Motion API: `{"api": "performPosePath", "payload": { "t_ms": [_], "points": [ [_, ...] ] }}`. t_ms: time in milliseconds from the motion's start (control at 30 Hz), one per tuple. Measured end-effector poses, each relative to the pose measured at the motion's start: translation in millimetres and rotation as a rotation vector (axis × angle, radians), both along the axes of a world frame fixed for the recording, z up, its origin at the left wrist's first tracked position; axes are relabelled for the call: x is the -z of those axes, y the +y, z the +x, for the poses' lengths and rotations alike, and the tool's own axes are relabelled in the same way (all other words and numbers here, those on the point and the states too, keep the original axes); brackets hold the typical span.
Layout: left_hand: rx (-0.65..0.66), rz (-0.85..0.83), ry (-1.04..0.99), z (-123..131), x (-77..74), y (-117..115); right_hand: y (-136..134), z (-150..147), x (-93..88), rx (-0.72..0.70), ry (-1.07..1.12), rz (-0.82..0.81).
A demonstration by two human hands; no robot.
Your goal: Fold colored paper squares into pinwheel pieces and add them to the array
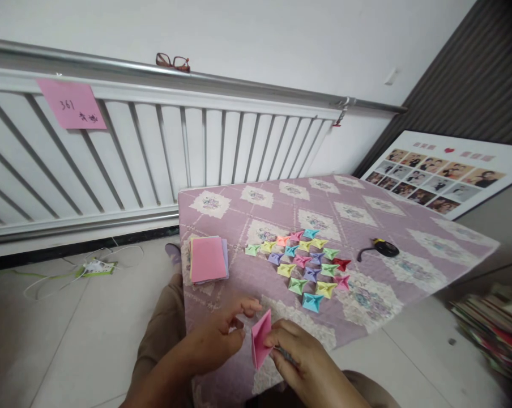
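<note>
A folded pink paper (260, 339) stands between my two hands at the near edge of a table with a mauve patterned cloth (366, 198). My right hand (301, 354) pinches the paper's right side with closed fingers. My left hand (222, 334) is curled just left of it, fingertips near the fold's top edge. Beyond them lie several small folded paper shapes (307, 260) in many colours, laid in rows. A stack of square coloured paper (208, 259), pink on top, sits at the table's left edge.
A black tape measure (383, 248) lies right of the folded shapes. A white radiator (154, 147) carries a pink note (72, 104) and red glasses (173, 61). A photo board (443, 173) leans at the right. Cables (86, 266) lie on the floor; books (494, 323) are stacked at the right.
</note>
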State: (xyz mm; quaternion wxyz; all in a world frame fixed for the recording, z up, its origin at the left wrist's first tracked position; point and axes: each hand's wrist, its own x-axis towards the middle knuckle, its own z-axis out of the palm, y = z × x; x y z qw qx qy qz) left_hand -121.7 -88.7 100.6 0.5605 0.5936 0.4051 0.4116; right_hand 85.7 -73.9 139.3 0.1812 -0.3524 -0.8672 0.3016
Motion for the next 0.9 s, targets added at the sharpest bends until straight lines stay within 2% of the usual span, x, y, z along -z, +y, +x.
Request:
{"api": "performPosePath", "payload": {
  "t_ms": [100, 200, 300, 433, 567, 733, 900],
  "points": [
    [0.125, 0.131, 0.152, -4, -22.0, -2, -1, 2, -3.4, 0.019, 0.036, -0.007],
    [0.190, 0.209, 0.195, -6, -30.7, 0, -1, 5, -4.3, 0.047, 0.091, -0.007],
    [0.179, 0.205, 0.170, -5, -27.2, 2, -2, 8, -2.9, 0.060, 0.104, -0.038],
    [0.076, 0.100, 0.211, 1, -15.6, 1, -4, 7, 1.3, 0.106, 0.155, -0.092],
    [-0.040, 0.007, 0.203, 10, -6.3, -1, -7, 1, 9.1, 0.237, 0.247, -0.101],
    [-0.141, -0.056, 0.178, 17, -2.2, -2, -10, -8, 17.9, 0.435, 0.329, -0.169],
    [-0.189, -0.053, 0.222, 20, -2.2, 0, -8, -13, 19.6, 0.523, 0.401, -0.241]
  ]
}}
